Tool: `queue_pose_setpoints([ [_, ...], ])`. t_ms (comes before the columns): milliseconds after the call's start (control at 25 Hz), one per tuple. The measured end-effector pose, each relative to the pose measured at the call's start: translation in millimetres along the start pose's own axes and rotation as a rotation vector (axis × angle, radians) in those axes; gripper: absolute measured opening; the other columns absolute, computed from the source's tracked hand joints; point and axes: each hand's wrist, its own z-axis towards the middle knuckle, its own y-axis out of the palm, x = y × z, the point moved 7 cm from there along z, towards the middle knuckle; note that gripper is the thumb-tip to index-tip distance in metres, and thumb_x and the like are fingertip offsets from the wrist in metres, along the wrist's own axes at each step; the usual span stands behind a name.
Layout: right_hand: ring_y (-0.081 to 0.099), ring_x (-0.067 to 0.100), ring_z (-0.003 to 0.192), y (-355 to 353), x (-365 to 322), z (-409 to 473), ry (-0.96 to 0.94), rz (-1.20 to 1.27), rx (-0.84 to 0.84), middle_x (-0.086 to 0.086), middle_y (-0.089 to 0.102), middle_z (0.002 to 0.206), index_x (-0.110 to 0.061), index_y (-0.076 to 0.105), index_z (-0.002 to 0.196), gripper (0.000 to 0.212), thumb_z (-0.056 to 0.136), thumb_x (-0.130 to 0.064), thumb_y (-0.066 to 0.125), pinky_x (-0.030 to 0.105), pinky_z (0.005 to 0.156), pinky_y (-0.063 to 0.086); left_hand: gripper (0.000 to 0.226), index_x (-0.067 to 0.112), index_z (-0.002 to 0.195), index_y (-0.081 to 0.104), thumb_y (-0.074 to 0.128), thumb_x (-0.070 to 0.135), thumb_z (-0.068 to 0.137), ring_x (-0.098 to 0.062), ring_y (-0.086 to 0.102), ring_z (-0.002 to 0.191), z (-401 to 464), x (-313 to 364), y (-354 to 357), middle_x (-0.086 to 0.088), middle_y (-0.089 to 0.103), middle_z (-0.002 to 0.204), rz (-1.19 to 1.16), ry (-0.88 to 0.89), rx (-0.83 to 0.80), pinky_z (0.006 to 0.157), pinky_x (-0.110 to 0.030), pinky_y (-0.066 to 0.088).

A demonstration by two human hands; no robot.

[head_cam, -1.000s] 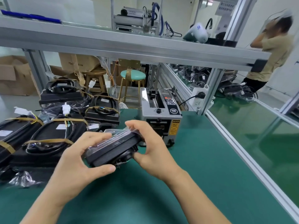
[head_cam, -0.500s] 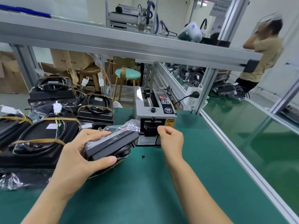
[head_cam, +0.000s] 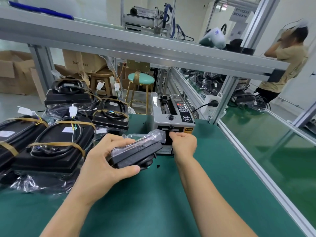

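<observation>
On the green worktop (head_cam: 153,202), the grey tape dispenser (head_cam: 172,117) stands at the far middle. Just near of it, the bagged black unit (head_cam: 136,153) is held off the mat. The left grip (head_cam: 102,161) wraps round its left end, thumb underneath. The right grip (head_cam: 184,142) is curled narrow at the dispenser's outlet; whether tape sits between the fingertips I cannot tell. The step looks like fetching tape. Next should come a clean pull, then sealing the bag's loose flap.
</observation>
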Motion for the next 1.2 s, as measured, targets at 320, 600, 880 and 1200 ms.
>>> queue_pose_setpoints([
  [320, 0.062, 0.007, 0.083, -14, -40, -78, -0.176, 0.417, -0.639, -0.009, 0.070, 0.087, -0.020, 0.073, 0.072, 0.012, 0.079, -0.029, 0.072, 0.017, 0.072, 0.045, 0.054, 0.036, 0.098, 0.071, 0.084, 0.025, 0.047, 0.000, 0.062, 0.092, 0, -4, 0, 0.012, 0.063, 0.100, -0.017, -0.033, 0.060, 0.075, -0.006, 0.043],
  [600, 0.033, -0.008, 0.133, -13, -46, -114, -0.320, 0.146, -0.709, -0.028, 0.040, 0.142, -0.021, 0.073, 0.070, 0.014, 0.084, -0.019, 0.071, 0.034, 0.114, 0.026, 0.064, 0.030, 0.108, 0.067, 0.084, 0.023, 0.047, 0.004, 0.061, 0.092, 1, -4, 8, 0.011, 0.062, 0.101, -0.013, -0.056, 0.128, 0.078, -0.005, 0.042],
  [880, 0.045, 0.007, 0.131, -3, -38, -108, -0.250, 0.187, -0.712, -0.009, 0.048, 0.142, -0.006, 0.074, 0.080, 0.010, 0.085, -0.012, 0.068, 0.041, 0.115, 0.028, 0.063, 0.033, 0.105, 0.067, 0.083, 0.022, 0.046, 0.001, 0.061, 0.093, 2, -5, 8, 0.008, 0.062, 0.101, -0.028, -0.064, 0.137, 0.079, -0.007, 0.043],
  [1200, 0.047, -0.002, 0.125, -4, -40, -111, -0.261, 0.226, -0.677, -0.009, 0.050, 0.138, -0.014, 0.074, 0.071, 0.014, 0.083, -0.008, 0.070, 0.020, 0.095, 0.037, 0.062, 0.035, 0.104, 0.066, 0.083, 0.022, 0.046, 0.002, 0.060, 0.093, 2, -6, 10, 0.011, 0.061, 0.101, -0.040, -0.067, 0.134, 0.079, -0.008, 0.044],
])
